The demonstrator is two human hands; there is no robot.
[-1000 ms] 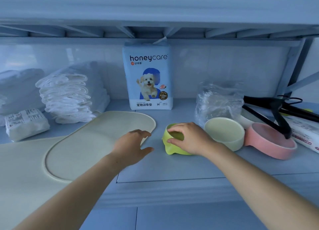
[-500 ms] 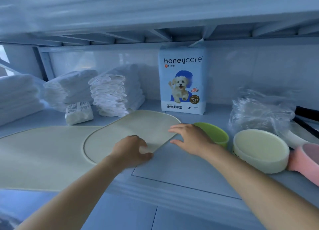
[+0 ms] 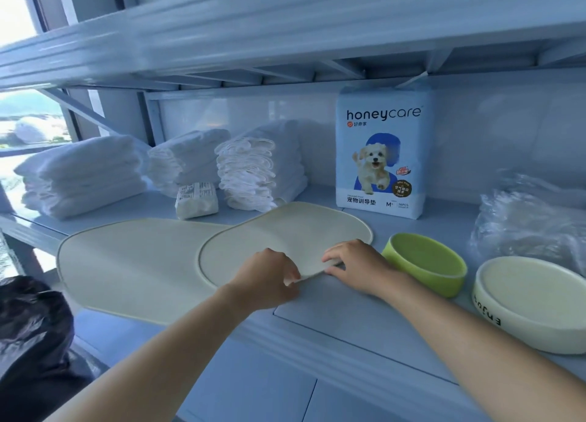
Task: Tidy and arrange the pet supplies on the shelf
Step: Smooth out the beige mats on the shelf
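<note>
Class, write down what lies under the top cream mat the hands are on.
The top mat overlaps a second cream mat, whose left part shows. The top mat's right end rests on the shelf. The overlapped part of that second mat is covered and unseen.

**Storage shelving for pet supplies, beside a window (image 3: 28, 126).** The shelf (image 3: 348, 320) is a pale metal board, with an upper board (image 3: 285, 25) on crossbars close overhead. Behind the fingers (image 3: 336, 256) stands a "honeycare" pack (image 3: 382, 155) printed with a puppy. Behind and to their left sit stacks of folded white pads (image 3: 82, 174) and a small wrapped pack (image 3: 196, 199). The upper mat (image 3: 285, 231), held at its edge by the fingers, overlaps a lower mat (image 3: 133, 263) to their left. To their right stand a green bowl (image 3: 425, 268) and a cream bowl (image 3: 532, 304), with crumpled clear plastic (image 3: 529, 218) behind them. A black bag (image 3: 28, 326) lies low to the left.
</note>
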